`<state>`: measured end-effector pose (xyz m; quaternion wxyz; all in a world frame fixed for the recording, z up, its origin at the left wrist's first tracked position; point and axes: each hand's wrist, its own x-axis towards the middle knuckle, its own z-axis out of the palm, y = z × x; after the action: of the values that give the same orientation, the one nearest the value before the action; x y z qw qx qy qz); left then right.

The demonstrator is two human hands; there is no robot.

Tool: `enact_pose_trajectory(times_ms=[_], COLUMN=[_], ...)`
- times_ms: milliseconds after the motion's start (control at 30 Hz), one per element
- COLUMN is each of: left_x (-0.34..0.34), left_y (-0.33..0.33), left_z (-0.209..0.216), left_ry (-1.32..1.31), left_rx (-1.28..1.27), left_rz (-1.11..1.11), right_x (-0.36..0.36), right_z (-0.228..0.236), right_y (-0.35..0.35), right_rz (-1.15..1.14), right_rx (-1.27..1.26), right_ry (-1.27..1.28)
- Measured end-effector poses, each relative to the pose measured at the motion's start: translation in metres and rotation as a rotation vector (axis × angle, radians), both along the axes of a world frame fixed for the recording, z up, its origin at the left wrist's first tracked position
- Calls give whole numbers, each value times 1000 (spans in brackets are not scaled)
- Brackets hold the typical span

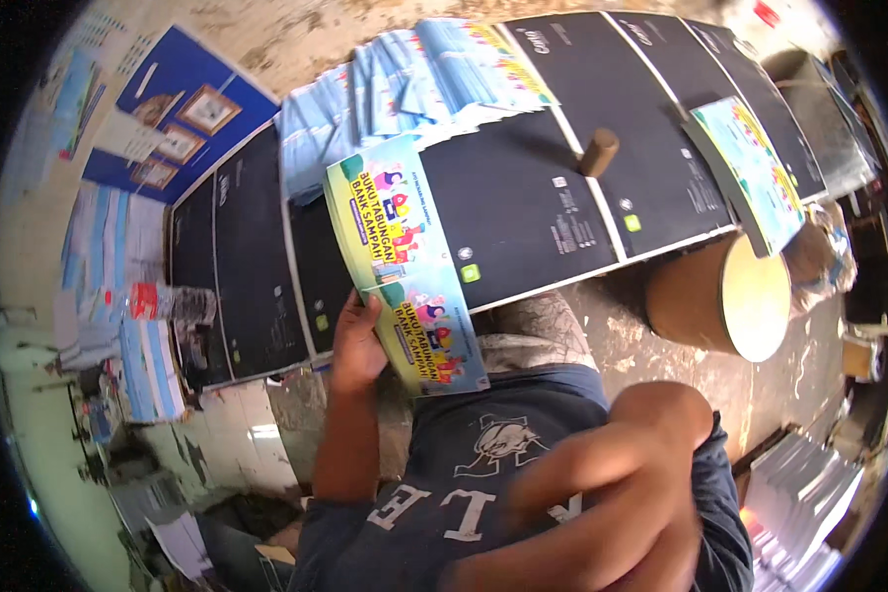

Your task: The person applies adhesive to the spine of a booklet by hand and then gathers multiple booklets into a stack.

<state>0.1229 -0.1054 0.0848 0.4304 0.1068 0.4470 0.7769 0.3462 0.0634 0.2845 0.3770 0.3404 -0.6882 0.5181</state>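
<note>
My left hand (358,342) grips the left edge of a long stack of printed booklet covers (390,259), thumb on top and the other fingers hidden beneath. The covers are pale blue and yellow-green, with cartoon figures and dark lettering printed twice, one above the other. Their upper end reaches over the black table; the lower end hangs in front of my lap. My right arm is bent up close to the camera, and my right hand (572,474) is smeared by motion over my dark shirt. Its fingers cannot be told apart.
Fanned piles of light blue printed sheets (395,84) lie along the table's far edge. A brown cylinder (599,153) stands on the black tabletop (523,212). More printed covers (755,173) overhang its right end, above a round tan container (696,301). A plastic bottle (173,303) lies left.
</note>
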Motion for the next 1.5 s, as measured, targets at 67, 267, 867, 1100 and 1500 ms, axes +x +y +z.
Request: enact_pose_trajectory(times_ms=[67, 267, 867, 1100, 1500], left_x=[2, 29, 77, 39, -6], left_y=[-22, -22, 50, 31, 31], left_z=[-10, -12, -41, -46, -84], left_ry=[8, -154, -32, 1186, 901], left_rx=[61, 205, -28, -764, -1043], left_rz=[67, -22, -86, 346, 183], right_x=[-4, -16, -7, -39, -47], right_z=[-15, -22, -230, -253, -225], right_y=[-1, -39, 65, 52, 58], right_rz=[89, 615, -423, -467, -364], right_rx=[-81, -128, -646, -649, -646], right_ry=[-173, -316, -1410, -1257, -1373])
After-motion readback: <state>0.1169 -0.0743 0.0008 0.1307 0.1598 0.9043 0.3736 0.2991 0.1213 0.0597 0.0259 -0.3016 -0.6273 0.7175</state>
